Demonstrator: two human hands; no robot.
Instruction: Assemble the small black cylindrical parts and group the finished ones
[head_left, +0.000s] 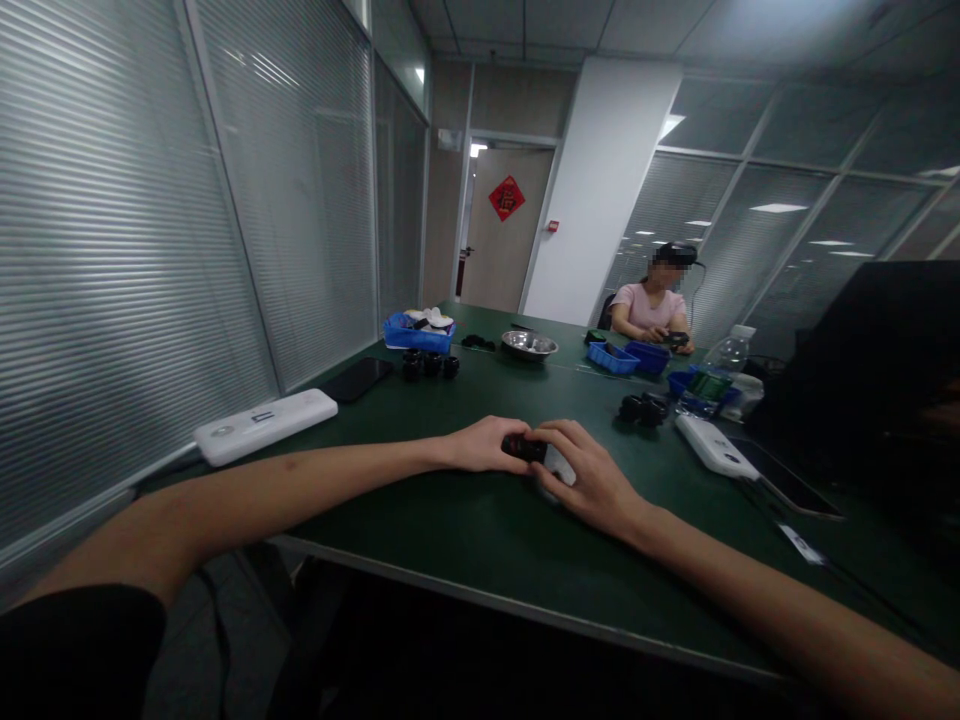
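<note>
Both hands meet low over the table, around a small black cylindrical piece (523,447) with faint reddish marks. My left hand (484,443) pinches its left end between thumb and fingers. From the other side, the bent fingers of my right hand (589,475) close on its right end. A whitish thing (560,464) shows between the thumb and fingers of my right hand; its kind cannot be made out. The fingers cover part of the black piece.
On the green table (450,530) are black round parts (430,365), more black parts (643,408), a metal bowl (529,346), a blue tray (420,333), white power banks (266,427), a phone (358,380) and a plastic bottle (716,372). Another person (651,305) sits across.
</note>
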